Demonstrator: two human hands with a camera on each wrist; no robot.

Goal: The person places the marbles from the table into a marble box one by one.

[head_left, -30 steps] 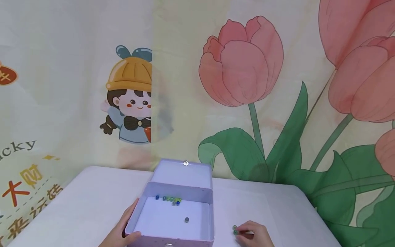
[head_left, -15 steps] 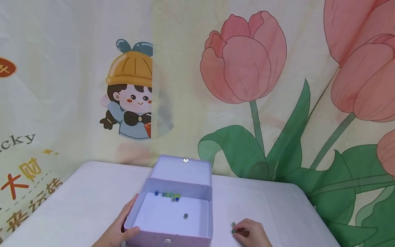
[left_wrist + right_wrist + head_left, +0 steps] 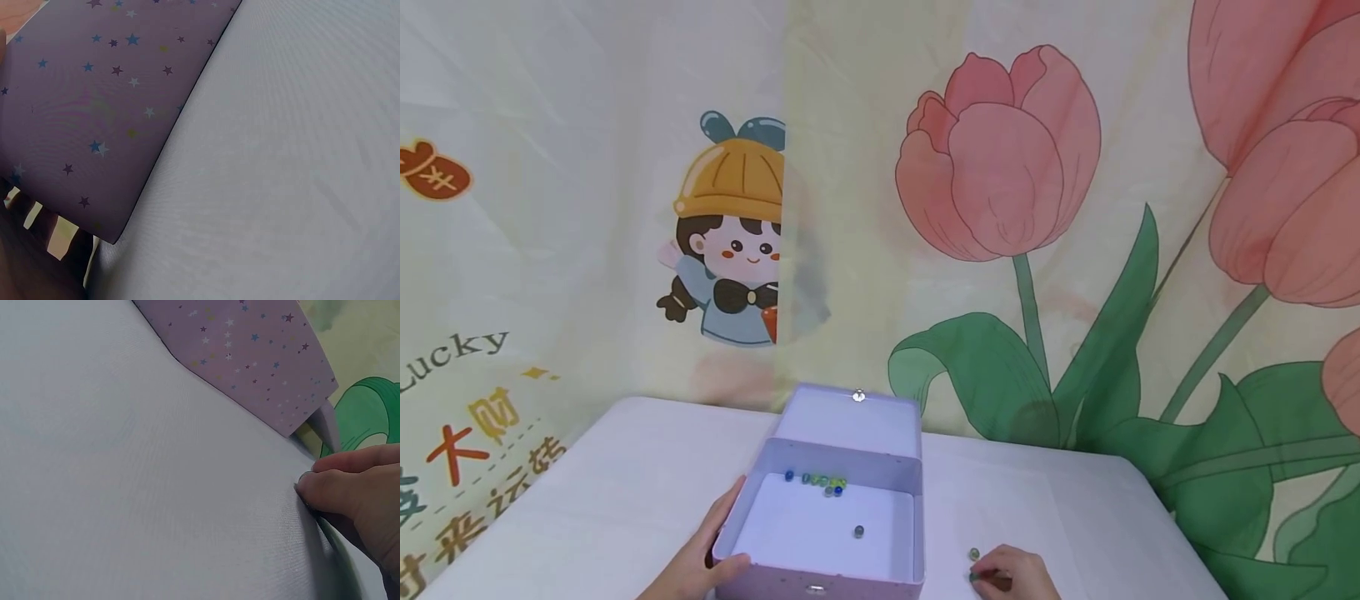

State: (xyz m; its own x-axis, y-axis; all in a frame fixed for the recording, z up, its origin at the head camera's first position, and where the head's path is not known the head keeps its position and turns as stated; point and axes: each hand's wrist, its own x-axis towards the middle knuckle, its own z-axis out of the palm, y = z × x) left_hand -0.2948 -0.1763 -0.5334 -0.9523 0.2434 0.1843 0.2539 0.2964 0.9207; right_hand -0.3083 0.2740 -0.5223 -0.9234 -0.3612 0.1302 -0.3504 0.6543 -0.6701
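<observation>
A lilac tin box (image 3: 827, 579) with printed stars stands on the table, its lid (image 3: 850, 425) tipped back. My left hand (image 3: 696, 554) grips the box's near left corner, thumb over the front rim and fingers along the side. Inside, several glass marbles (image 3: 816, 481) gather near the back wall, and a single dark marble (image 3: 859, 532) lies farther forward. To the right of the box, my right hand (image 3: 1021, 573) pinches a green marble (image 3: 973, 576) at the tabletop, mostly covered by the fingertips. Just beyond it lies another greenish marble (image 3: 974, 553).
A white cloth (image 3: 1052, 500) covers the table. Behind it hangs a printed backdrop (image 3: 850, 208) with tulips and a cartoon figure. The tin's metal clasp (image 3: 816, 589) is on the front wall.
My right hand has drawn slightly nearer with the green marble, widening the gap to the other loose marble. The left hand stays on the box, and the head view has shifted a little.
</observation>
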